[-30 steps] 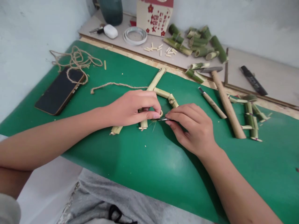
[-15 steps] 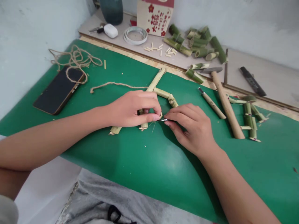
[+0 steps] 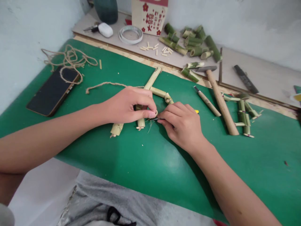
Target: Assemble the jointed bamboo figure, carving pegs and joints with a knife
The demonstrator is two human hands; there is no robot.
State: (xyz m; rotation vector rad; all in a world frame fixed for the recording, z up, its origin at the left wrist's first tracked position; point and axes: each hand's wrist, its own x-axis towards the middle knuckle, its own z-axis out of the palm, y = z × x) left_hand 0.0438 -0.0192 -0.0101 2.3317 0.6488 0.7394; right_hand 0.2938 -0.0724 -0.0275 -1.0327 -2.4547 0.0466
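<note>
My left hand (image 3: pixel 130 105) is closed in a pinch on a small pale bamboo piece (image 3: pixel 156 112), whose far part the fingers hide. My right hand (image 3: pixel 182 125) grips a utility knife; its thin dark blade (image 3: pixel 153 119) meets the pinched piece, and a yellow end (image 3: pixel 197 111) shows behind the knuckles. Fine fibres hang below the blade. Beneath both hands lies a jointed bamboo figure (image 3: pixel 152 78), its tubes linked by twine, with two leg-like tubes (image 3: pixel 117 128) pointing toward me. A strand of twine (image 3: pixel 105 83) runs out to its left.
On the green mat (image 3: pixel 131 163), a phone (image 3: pixel 50 94) lies under coiled twine (image 3: pixel 72 58). To the right are a carving tool (image 3: pixel 208 102), a hammer (image 3: pixel 222 103) and another bamboo figure (image 3: pixel 243 114). Cut bamboo tubes (image 3: pixel 195 42), small pegs (image 3: pixel 166 50) and a tape roll (image 3: pixel 130 34) occupy the back ledge.
The knife blade has slid left, in under the pinched piece, with my right hand closer to my left. The whole view has shifted slightly, and the knife's yellow end now shows.
</note>
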